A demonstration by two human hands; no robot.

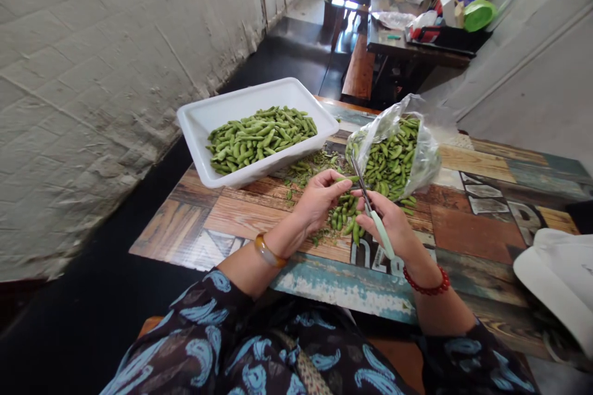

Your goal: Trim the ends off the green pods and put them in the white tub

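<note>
My left hand (320, 196) pinches a green edamame pod (345, 179) between thumb and fingers. Scissors (380, 231) with pale green handles are gripped in my right hand (388, 219), their blades pointing away from me beside that pod. Loose pods (343, 213) lie on the table below both hands. Just beyond, a clear plastic bag (428, 157) lies open with many pods inside. To the left stands a white plastic tub (259, 173) holding a heap of edamame (264, 136). Small green trimmings (301, 170) are scattered between tub and bag.
The wood-patterned table (250, 216) runs off to the right, where a white cap (556, 284) lies near its edge. A rough white wall (115, 62) rises on the left. Farther back, a second table (384, 6) carries a black tray (447, 40) of items, with a wooden bench (360, 68) beside it.
</note>
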